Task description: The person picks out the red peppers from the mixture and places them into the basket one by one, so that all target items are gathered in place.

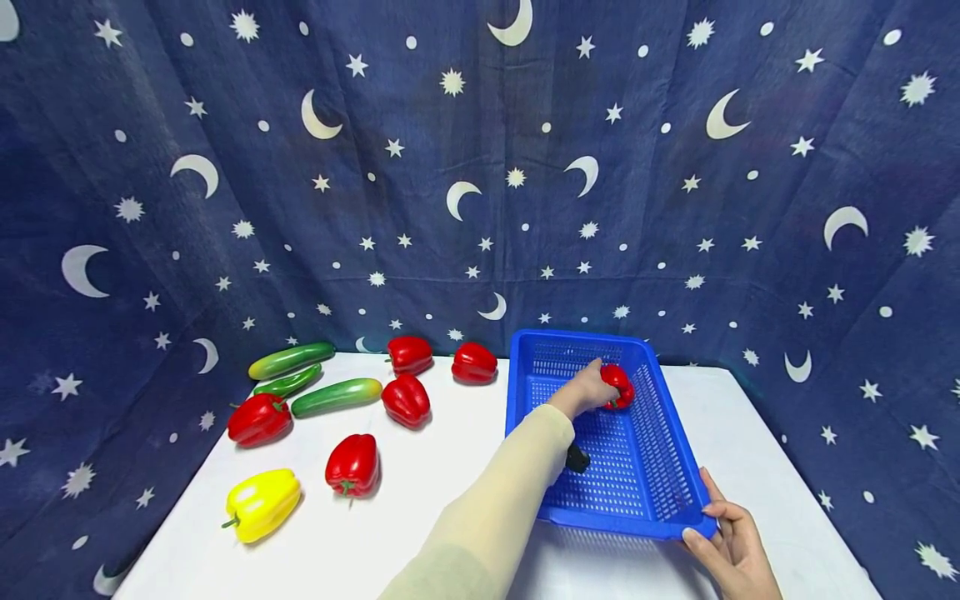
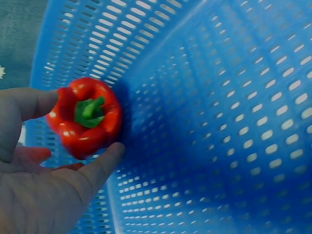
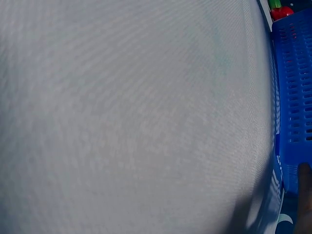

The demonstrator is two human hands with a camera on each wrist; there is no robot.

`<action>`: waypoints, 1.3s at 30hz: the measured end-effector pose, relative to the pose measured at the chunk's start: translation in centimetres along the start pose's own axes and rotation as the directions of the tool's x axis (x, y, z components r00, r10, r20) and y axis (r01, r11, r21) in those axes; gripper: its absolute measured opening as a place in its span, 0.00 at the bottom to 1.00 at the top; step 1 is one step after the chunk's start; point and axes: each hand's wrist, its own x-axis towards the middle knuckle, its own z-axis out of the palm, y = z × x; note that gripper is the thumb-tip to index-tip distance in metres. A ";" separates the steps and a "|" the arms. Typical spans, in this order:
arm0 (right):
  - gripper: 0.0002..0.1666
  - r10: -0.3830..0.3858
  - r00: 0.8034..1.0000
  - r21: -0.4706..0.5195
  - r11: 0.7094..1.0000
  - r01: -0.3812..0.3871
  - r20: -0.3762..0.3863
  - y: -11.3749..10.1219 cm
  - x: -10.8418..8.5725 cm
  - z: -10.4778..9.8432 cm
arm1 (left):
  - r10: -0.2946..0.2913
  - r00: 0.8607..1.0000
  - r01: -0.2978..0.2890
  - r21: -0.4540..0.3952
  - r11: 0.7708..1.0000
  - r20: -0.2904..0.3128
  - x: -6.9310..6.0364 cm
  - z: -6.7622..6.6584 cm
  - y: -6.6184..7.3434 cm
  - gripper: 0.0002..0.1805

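Observation:
Inside the blue plastic basket point(image 1: 611, 523), at its far right corner, my left hand point(image 1: 588, 387) holds a red bell pepper point(image 1: 619, 386). The left wrist view shows the pepper point(image 2: 100, 136) stem side toward the camera, with thumb and fingers around it, close to the basket's slotted wall point(image 2: 112, 29). My right hand point(image 1: 735, 546) grips the near right corner of the basket, thumb on the rim and fingers along the outer side. Only a dark finger of that hand point(image 3: 304, 195) shows at the edge of the right wrist view, against the basket point(image 3: 295, 87).
Several red bell peppers point(image 1: 354, 465) lie on the white table point(image 1: 442, 450) left of the basket. A yellow bell pepper point(image 1: 262, 504) is at the near left. Green cucumbers point(image 1: 337, 397) lie at the far left. A starry blue curtain point(image 1: 420, 167) hangs behind.

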 end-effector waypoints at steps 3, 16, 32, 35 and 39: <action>0.22 -0.003 1.000 0.007 1.000 0.003 0.001 0.0 0.0 0.1 | 0.014 1.000 -0.014 -0.004 1.000 0.017 -0.2 -0.7 0.3 0.43; 0.22 0.070 0.997 0.005 0.998 -0.070 -0.031 0.2 0.2 -0.1 | 0.137 0.989 -0.139 0.020 0.990 0.046 -1.8 -3.0 2.8 0.42; 0.22 0.024 1.000 0.058 0.998 -0.024 -0.004 0.5 0.2 0.0 | 0.362 0.922 -0.352 -0.091 0.931 0.140 -5.3 -7.7 3.5 0.42; 0.22 0.035 0.999 0.052 0.998 -0.034 -0.010 0.5 0.3 0.0 | 0.403 0.904 -0.395 -0.085 0.915 0.145 -6.0 -8.6 3.5 0.42; 0.21 0.043 0.999 0.046 0.998 -0.042 -0.020 0.5 0.3 0.1 | 0.449 0.881 -0.444 -0.064 0.894 0.151 -7.1 -9.8 3.3 0.42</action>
